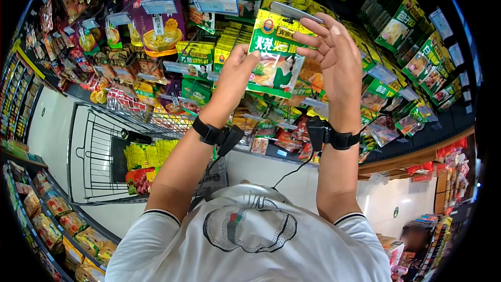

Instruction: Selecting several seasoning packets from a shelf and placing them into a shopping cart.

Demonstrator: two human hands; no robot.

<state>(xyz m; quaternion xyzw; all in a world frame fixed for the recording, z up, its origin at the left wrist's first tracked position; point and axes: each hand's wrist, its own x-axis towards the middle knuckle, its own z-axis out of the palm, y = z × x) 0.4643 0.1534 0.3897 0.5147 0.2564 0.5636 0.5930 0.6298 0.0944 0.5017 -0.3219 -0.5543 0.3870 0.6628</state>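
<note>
My left hand point(240, 64) grips the left edge of a green and yellow seasoning packet point(270, 74), its thumb on the front. The packet is upright in front of the shelf and bears printed writing and a picture of food. My right hand point(334, 49) is raised at the packet's right side, palm turned toward it, with its fingers apart; whether the fingertips touch it I cannot tell. Just above the packet, a metal peg hook with a label holder point(295, 11) sticks out near my right fingertips. Black straps with small devices circle both wrists.
Hanging packets fill the shelf, among them a purple food pouch point(158, 27) at the left and green packets point(401, 19) at the right. A wire shopping cart point(96, 156) holding yellow packets point(150, 154) stands at lower left. Another person point(415, 239) is at the lower right.
</note>
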